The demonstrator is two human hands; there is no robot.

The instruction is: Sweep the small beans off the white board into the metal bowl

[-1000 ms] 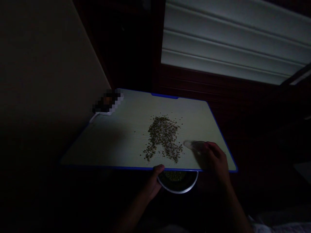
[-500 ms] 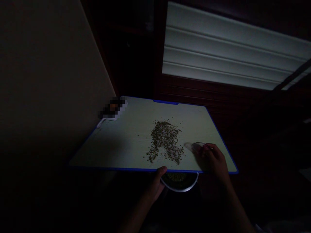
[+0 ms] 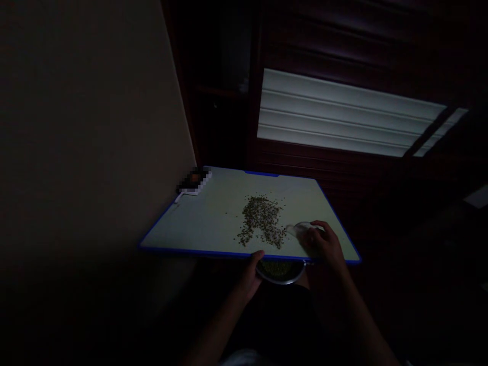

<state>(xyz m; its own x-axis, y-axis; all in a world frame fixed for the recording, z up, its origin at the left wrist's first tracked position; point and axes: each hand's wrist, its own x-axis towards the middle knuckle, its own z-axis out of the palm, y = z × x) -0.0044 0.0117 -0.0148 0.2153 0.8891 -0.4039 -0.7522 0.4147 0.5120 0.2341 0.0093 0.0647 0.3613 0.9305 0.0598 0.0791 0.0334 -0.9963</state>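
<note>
Small greenish-brown beans or seeds (image 3: 263, 216) lie scattered in a loose patch on a pale board-like tabletop (image 3: 221, 229) with a blue rim. My right hand (image 3: 327, 246) is closed on a clear, rounded object (image 3: 301, 229), perhaps a small dish or scoop, low over the tabletop to the right of the patch. At the front edge, my left hand (image 3: 252, 277) grips the left side of a metal bowl (image 3: 284, 281), its thumb up on the blue rim. More of the small beans show inside the bowl, partly hidden under the tabletop.
A white-edged, blurred-out device (image 3: 196, 185) with a pale tail sits at the tabletop's far left corner. Along the left runs a wall (image 3: 114, 127). Behind the table stands dark wooden furniture (image 3: 297, 157) with a light slatted panel (image 3: 335, 119). The room is very dim.
The view has tilted up, so the panel appears lower and the table smaller. My right hand with the clear object has shifted slightly toward the beans. My left hand stays at the bowl.
</note>
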